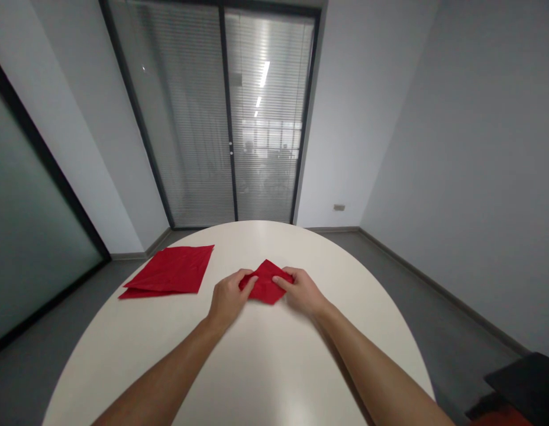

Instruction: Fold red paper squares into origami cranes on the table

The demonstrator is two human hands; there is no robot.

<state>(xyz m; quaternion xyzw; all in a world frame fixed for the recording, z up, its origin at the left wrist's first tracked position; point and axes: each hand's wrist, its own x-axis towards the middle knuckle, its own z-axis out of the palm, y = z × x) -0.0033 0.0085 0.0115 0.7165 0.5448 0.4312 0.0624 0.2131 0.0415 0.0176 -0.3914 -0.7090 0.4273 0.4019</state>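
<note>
Between my two hands is a small folded red sheet (266, 284), roughly diamond-shaped, with one corner pointing away from me and one towards me. My left hand (230, 294) pinches its left side, thumb on top and fingers underneath. On the right side, my right hand (304, 290) grips it the same way, thumb on the upper face. Whether the sheet is cloth or paper I cannot tell. A larger folded red sheet (172, 269) lies to the left, creased, its layers slightly apart at the near edge.
Both sheets are over a round white table (257, 361). Beyond its far edge stands a glass door (265, 118) with blinds and a dark frame. A grey wall (470, 177) rises at the right. Part of a black object (527, 378) shows at the lower right.
</note>
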